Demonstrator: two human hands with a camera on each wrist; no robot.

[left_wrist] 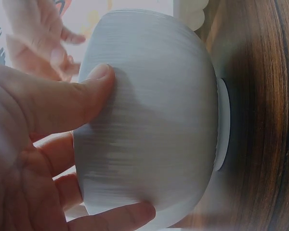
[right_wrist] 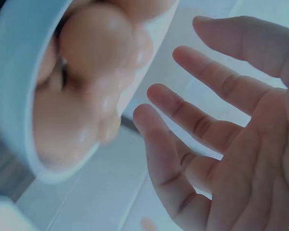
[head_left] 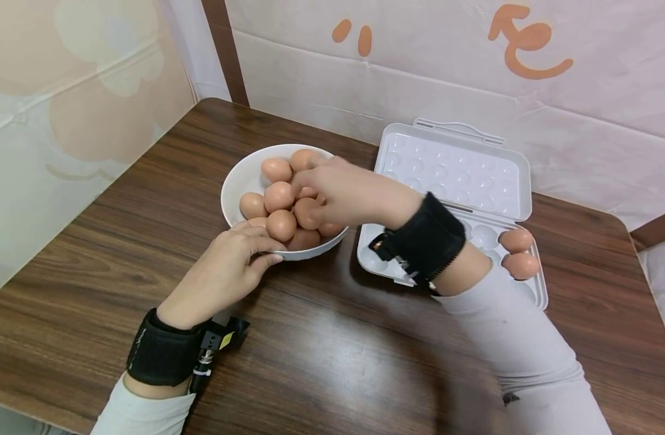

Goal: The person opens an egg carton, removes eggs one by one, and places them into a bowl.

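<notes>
A white bowl (head_left: 234, 181) heaped with several brown eggs (head_left: 280, 196) stands on the wooden table. My left hand (head_left: 272, 251) grips its near rim, thumb on the outer wall (left_wrist: 159, 96) and fingers over the edge. My right hand (head_left: 310, 193) hovers over the eggs; in the right wrist view this hand (right_wrist: 178, 82) is spread and holds nothing, beside the bowl's rim (right_wrist: 9, 96) and an egg (right_wrist: 96, 43). To the right lies an open white egg carton (head_left: 367, 254) with two eggs (head_left: 517, 240) at its far right end.
The carton's lid (head_left: 457, 169) lies flat towards the back wall. My right forearm crosses over the carton's tray. The dark wooden table (head_left: 147, 229) runs to a wall at the left and a covered wall behind.
</notes>
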